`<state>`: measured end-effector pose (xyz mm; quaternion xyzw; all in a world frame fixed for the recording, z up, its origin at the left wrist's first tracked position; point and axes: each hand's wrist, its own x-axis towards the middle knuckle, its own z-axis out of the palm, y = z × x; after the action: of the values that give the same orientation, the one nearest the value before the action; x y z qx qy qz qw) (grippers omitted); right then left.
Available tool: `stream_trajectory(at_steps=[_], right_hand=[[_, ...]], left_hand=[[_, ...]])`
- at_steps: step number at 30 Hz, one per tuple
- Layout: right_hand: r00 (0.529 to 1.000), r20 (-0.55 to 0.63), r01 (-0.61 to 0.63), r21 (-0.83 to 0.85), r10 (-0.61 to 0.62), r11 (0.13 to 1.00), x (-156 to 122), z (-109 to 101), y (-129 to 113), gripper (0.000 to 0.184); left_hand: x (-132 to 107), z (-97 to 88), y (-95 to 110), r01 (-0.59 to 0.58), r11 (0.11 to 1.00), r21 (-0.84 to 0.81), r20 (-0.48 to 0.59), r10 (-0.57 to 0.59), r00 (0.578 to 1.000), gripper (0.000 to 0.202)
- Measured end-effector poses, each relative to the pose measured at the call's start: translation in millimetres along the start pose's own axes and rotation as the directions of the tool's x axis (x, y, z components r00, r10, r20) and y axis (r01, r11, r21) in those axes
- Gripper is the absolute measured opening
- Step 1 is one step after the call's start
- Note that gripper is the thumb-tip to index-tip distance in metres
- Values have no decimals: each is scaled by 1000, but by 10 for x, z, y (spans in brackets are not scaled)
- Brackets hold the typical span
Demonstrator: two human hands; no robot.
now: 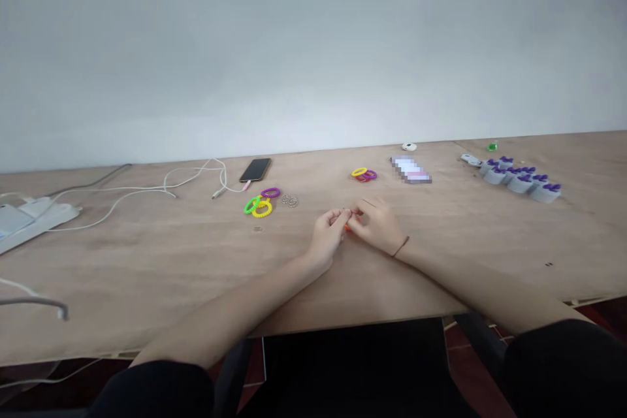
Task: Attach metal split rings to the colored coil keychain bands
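My left hand and my right hand meet over the middle of the table, fingertips pinched together. Between them shows part of an orange coiled ring, mostly covered by the fingers of my right hand. What the left fingertips pinch is too small to make out. Left of my hands lie a green coiled ring, a yellow one and a purple one. Beside these is a small group of metal split rings. Beyond my right hand sits a pile of yellow, red and purple coiled rings.
A dark phone is plugged into a white cable. Another phone with a lit screen lies at the back. Grey-white cups with purple tops stand at right. A white power strip lies far left.
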<state>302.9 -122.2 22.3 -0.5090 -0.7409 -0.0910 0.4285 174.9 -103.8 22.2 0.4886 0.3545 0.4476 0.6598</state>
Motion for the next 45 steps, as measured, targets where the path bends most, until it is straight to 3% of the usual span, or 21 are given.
stream_trajectory(at_steps=[7, 13, 24, 35, 41, 45], right_hand=[[999, -19, -45, 81, 46, 996, 4, -6, 4, 11], [999, -34, 5, 97, -1, 995, -21, -37, -19, 7], [1000, -21, -1, 119, 4, 993, -33, -89, -19, 6], [998, -58, 41, 136, -34, 990, -26, -81, -5, 7], [997, -21, 71, 105, -69, 992, -41, -77, 3, 8], [992, 36, 115, 145, -121, 983, -40, -95, 28, 7]], left_hand=[[1, 0, 38, 32, 989, -142, 135, -13, 991, 24], [-2, -4, 81, 70, 994, -83, 153, -57, 987, 27], [27, -14, 110, -93, 993, 66, 196, 79, 977, 29], [88, -61, 80, -165, 971, 173, 183, 133, 974, 24], [140, -120, 65, -238, 932, 275, 181, 193, 964, 14], [110, -153, 107, -309, 851, 424, 241, 223, 945, 12]])
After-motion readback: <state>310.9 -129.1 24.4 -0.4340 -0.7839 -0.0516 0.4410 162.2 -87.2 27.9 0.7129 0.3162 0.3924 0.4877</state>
